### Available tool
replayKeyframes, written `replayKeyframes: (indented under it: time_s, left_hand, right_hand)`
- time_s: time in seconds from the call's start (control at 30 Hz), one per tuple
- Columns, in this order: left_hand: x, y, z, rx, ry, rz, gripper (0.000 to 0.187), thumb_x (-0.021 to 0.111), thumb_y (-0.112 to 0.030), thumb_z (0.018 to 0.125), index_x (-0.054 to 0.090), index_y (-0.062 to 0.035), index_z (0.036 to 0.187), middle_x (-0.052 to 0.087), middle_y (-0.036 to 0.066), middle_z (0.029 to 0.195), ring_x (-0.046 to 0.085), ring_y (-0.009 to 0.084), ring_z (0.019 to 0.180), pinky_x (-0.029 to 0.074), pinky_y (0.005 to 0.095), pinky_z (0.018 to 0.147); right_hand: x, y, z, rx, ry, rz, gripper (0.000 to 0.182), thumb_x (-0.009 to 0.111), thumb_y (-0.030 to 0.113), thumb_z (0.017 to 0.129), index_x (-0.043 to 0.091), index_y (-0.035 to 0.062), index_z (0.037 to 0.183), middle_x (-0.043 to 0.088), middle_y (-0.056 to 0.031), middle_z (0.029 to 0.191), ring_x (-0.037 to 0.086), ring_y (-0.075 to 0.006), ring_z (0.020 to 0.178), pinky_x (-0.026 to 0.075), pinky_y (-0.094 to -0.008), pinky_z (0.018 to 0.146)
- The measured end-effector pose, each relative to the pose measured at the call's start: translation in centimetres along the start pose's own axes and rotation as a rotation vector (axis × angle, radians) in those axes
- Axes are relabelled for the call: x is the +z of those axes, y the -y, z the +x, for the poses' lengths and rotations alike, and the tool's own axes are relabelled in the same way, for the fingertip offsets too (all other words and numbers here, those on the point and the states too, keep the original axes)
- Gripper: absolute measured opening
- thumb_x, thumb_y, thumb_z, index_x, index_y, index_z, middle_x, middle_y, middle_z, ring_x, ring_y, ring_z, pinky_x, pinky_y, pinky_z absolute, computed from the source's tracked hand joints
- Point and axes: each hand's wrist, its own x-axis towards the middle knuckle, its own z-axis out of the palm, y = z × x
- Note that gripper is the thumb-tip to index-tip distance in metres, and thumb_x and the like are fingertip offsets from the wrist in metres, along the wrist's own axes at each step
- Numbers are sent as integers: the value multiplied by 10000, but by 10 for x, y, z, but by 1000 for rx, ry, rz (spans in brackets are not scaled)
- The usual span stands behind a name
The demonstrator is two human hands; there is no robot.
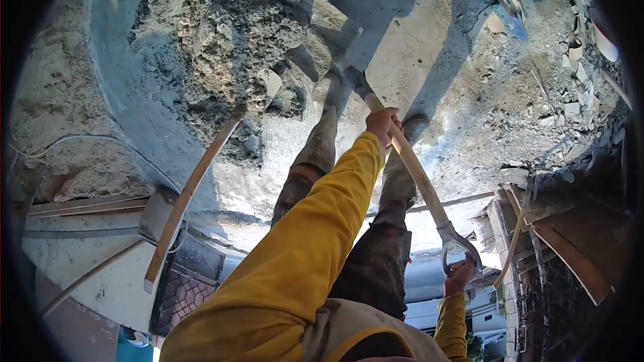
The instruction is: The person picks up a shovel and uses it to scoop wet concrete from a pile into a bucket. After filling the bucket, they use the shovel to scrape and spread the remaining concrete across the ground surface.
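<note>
A shovel with a wooden shaft and a grey metal D-handle slants across the middle of the view. My left hand, at the end of a yellow sleeve, is wrapped round the lower shaft. The D-handle is gripped by my right hand, close to my right side. The shovel's metal socket points toward a heap of grey, crumbly mix, where the blade's outline is hard to separate from shadow. My dusty boots stand either side of the shaft.
Left of my legs, a long wooden tool handle leans toward the heap. A thin hose curves along the left. Broken tile pieces lie at the right, with a torn blue bag farther up. Brown boards stand at lower right.
</note>
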Motion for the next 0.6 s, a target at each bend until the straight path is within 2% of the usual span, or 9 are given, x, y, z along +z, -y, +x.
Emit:
replayKeyframes:
  time_s: [0.1,0.17,0.27,0.33,0.37,0.47,0.53,0.57,0.6]
  left_hand:
    - [-15,-106,-8,184,16,-62,107,569,-85,773,463,-90,762,401,16,634,395,155,528,410,341,559]
    - [-8,-112,-21,239,20,-89,109,569,-94,771,462,-94,748,402,12,640,389,151,528,399,338,550]
    - [16,-114,-40,258,87,-176,120,578,-101,768,460,-103,744,402,4,644,396,143,533,395,329,541]
    - [21,-109,-60,241,207,-223,136,586,-101,765,457,-113,726,399,-11,636,400,129,532,385,306,537]
    - [23,-107,-75,244,189,-236,136,586,-101,765,457,-113,726,399,-11,636,400,129,532,385,306,537]
    - [29,-116,-128,239,563,-396,165,582,-100,767,441,-127,687,386,-32,596,402,108,520,382,281,543]
    - [24,-123,-158,250,862,-518,155,567,-110,782,441,-130,694,384,-53,573,393,80,513,382,263,544]
    - [18,-128,-174,250,854,-511,155,567,-110,782,441,-130,694,384,-53,573,393,80,513,382,263,544]
    - [11,-133,-192,239,1096,-657,149,555,-114,797,438,-128,705,395,-55,572,400,73,507,384,255,541]
  right_hand:
    - [76,10,-18,-119,167,116,267,570,70,790,395,117,594,329,31,448,300,-70,326,213,-238,310]
    - [70,25,-12,-215,254,151,317,562,80,805,362,137,566,336,28,422,300,-72,307,218,-232,294]
    - [51,33,-6,-417,283,186,213,555,23,777,418,102,635,367,25,453,327,-65,325,229,-228,297]
    - [26,12,31,-569,299,169,121,552,56,782,469,70,695,396,23,494,370,-70,364,271,-234,326]
    - [21,13,34,-666,288,146,147,560,142,789,467,62,707,412,14,513,396,-77,396,290,-234,350]
    - [9,54,-11,-1078,236,31,441,568,461,778,431,48,709,451,-14,567,453,-107,486,335,-235,421]
    - [0,83,-54,-1327,225,-45,345,570,382,770,437,67,726,450,-6,586,461,-114,505,348,-252,461]
    - [-11,95,-78,-1448,235,-110,298,571,343,766,441,76,735,449,-2,596,465,-118,515,354,-260,481]
    - [-22,108,-103,-1577,263,-188,253,572,303,762,444,86,744,449,1,605,469,-121,524,361,-268,501]
